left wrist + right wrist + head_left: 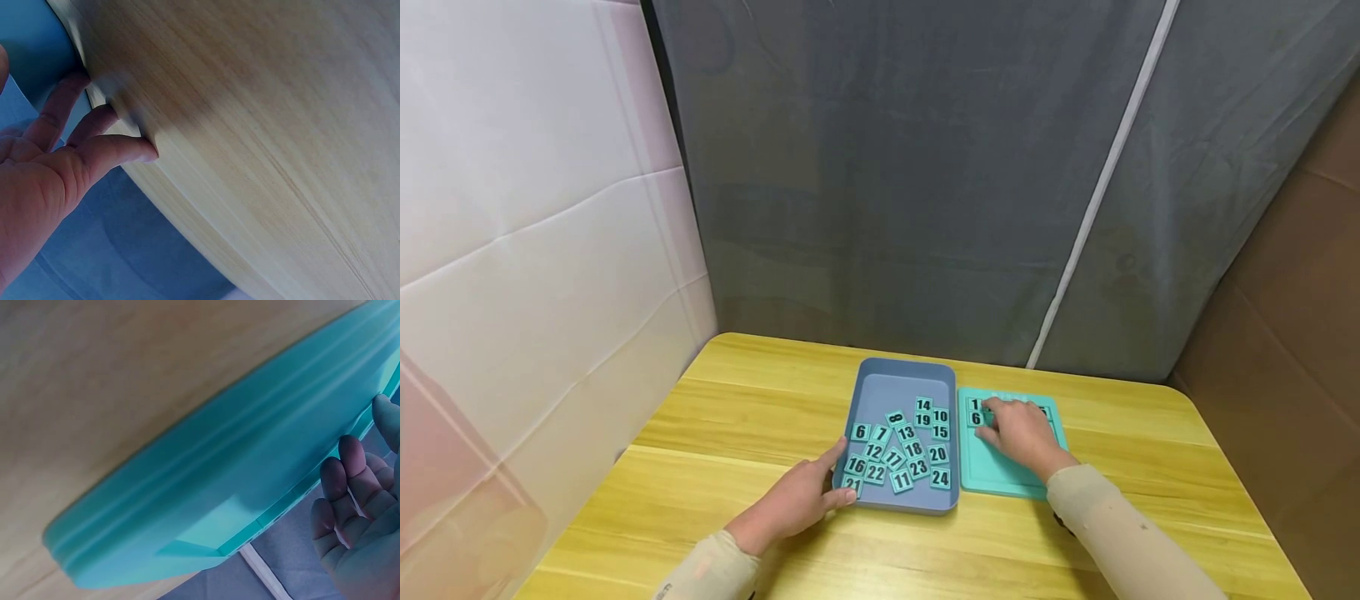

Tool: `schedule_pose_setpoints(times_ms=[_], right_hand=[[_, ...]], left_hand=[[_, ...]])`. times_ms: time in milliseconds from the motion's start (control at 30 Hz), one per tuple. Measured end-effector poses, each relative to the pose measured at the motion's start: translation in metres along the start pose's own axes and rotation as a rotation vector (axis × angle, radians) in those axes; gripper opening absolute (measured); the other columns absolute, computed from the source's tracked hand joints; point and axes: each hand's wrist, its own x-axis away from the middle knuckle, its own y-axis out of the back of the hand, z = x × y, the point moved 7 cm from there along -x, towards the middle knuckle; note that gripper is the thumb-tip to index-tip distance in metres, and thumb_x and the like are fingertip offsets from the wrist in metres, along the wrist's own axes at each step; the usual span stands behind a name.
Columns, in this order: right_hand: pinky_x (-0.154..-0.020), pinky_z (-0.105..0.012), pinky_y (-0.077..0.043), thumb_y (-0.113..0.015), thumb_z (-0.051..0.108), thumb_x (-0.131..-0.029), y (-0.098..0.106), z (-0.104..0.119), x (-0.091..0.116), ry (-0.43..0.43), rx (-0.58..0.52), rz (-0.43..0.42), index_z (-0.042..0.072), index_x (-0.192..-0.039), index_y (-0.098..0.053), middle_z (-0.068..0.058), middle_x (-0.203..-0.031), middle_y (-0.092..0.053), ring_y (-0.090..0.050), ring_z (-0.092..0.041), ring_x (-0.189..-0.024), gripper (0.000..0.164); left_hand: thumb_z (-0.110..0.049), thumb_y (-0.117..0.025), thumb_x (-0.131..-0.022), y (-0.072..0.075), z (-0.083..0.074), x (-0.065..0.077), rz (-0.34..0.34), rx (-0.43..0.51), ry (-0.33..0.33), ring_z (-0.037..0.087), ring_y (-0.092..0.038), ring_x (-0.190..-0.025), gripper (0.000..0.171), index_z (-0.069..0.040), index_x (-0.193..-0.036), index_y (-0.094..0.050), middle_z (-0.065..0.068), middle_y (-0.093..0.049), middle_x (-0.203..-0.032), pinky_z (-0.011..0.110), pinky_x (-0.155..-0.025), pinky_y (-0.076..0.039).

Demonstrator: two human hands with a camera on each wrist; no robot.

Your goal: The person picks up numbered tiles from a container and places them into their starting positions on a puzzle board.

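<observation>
My left hand [801,500] grips the near left corner of a blue-grey tray [897,364], thumb over the corner, fingers along the outer side. In the left wrist view, fingertips of that hand [56,150] touch the wooden table and tray side. Several turquoise number tiles [913,450] lie loose in the tray. Over the turquoise board [1000,475] is my right hand [1022,429], its fingertips beside the tile 6 [975,419]. Above that sits tile 1 [974,404]. The hand hides most of the top row. Nothing shows between the fingers of the right hand [362,506].
Tray and board stand side by side on a yellow wooden table [730,425]. A dark grey curtain [880,183] hangs behind its far edge. A pale wall [542,208] stands on the left, a brown one [1292,300] on the right.
</observation>
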Motion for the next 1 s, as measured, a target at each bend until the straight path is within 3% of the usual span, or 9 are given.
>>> schedule_pose_setpoints(times_ms=[333, 1000], right_hand=[[-0.09, -0.049, -0.058, -0.083, 0.038, -0.095, -0.0012, -0.0017, 0.0017, -0.003, -0.015, -0.008, 0.009, -0.133, -0.071, 0.002, -0.084, -0.073, -0.064, -0.016, -0.08, 0.049], [-0.084, -0.044, -0.059, -0.081, 0.036, -0.096, -0.0043, -0.004, 0.003, -0.043, -0.071, 0.043, 0.009, -0.136, -0.069, 0.001, -0.088, -0.071, -0.061, -0.016, -0.081, 0.05]], left_hand=[[-0.033, -0.081, -0.096, 0.0013, -0.0007, 0.0003, -0.009, -0.002, -0.009, 0.028, -0.066, -0.116, 0.088, 0.001, -0.164, -0.037, 0.018, -0.076, -0.123, 0.059, -0.114, -0.049], [-0.033, -0.08, -0.096, 0.0006, -0.0009, 0.0006, -0.006, 0.003, -0.006, 0.026, -0.065, -0.115, 0.088, 0.001, -0.165, -0.036, 0.016, -0.077, -0.123, 0.058, -0.115, -0.049]])
